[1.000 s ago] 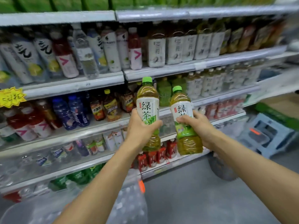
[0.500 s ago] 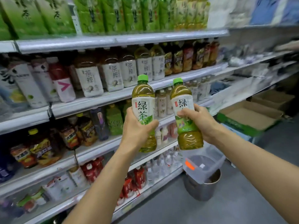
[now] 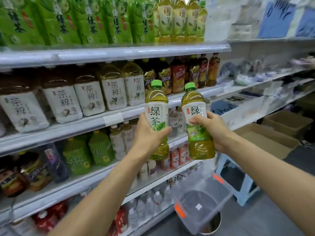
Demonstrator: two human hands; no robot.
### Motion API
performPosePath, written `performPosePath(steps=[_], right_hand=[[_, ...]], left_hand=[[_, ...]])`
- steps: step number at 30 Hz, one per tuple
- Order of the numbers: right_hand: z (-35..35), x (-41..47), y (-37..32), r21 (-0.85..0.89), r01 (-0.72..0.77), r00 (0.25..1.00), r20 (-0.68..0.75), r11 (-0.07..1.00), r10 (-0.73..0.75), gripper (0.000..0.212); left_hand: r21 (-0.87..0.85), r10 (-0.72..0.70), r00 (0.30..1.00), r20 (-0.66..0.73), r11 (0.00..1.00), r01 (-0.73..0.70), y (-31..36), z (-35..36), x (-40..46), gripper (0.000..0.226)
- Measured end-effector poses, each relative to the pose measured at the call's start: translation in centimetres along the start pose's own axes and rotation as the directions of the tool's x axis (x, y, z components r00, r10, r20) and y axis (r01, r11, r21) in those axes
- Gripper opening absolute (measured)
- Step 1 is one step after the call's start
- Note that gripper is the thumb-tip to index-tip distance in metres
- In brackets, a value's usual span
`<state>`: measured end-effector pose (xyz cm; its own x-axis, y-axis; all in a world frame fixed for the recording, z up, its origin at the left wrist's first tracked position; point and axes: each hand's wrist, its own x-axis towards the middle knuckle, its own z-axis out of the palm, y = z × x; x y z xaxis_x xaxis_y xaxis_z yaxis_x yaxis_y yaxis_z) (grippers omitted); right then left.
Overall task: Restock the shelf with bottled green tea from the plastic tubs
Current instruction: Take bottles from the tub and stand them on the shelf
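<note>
Both bottles have risen toward the top shelf (image 3: 119, 51). The left hand (image 3: 148, 135) grips one green-capped clear plastic tea bottle (image 3: 156, 106); the right hand (image 3: 213, 128) grips another (image 3: 194, 108), perhaps slightly tilted, above a clear plastic tub (image 3: 201, 201).

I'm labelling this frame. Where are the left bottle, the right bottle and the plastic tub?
left bottle (image 3: 155, 113): head view, white label.
right bottle (image 3: 201, 148): head view, lower body.
plastic tub (image 3: 202, 188): head view, clear side wall.

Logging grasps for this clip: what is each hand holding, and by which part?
Left hand grips one green tea bottle around its labelled middle; right hand grips another likewise.
</note>
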<state>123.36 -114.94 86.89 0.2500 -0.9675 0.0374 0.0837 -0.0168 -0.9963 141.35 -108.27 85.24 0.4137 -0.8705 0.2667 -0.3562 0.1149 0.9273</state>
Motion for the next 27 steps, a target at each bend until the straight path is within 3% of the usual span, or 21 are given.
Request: performPosePath(steps=[4,7,15,22,27], right_hand=[[-3.1,4.5,-1.0,0.017,0.050,0.999,0.020,0.999,-0.051,0.027],[-6.3,8.7,-1.6,0.005,0.077,0.994,0.083,0.997,-0.077,0.021],[-14.6,19.1,-5.2,-0.003,0.140,0.960,0.245,0.990,-0.135,0.030],[-16.3,26.2,-10.5,0.074,0.253,0.917,0.300,0.965,-0.263,0.024],[-16.2,30.4,-14.0,0.095,0.304,0.885,0.341,0.948,-0.318,0.016]], left_hand=[[0.054,0.028,0.999,0.019,0.998,-0.029,1.4,4.0,3.1,0.066],[0.011,0.025,0.999,-0.037,1.000,-0.024,2.6,7.5,5.4,0.067],[-0.052,0.015,0.973,-0.231,0.998,-0.028,6.9,16.8,11.6,0.059],[-0.026,0.070,0.939,-0.338,0.996,-0.084,10.9,20.7,17.8,0.059],[0.005,0.133,0.930,-0.342,0.990,-0.140,12.6,20.8,22.4,0.058]])
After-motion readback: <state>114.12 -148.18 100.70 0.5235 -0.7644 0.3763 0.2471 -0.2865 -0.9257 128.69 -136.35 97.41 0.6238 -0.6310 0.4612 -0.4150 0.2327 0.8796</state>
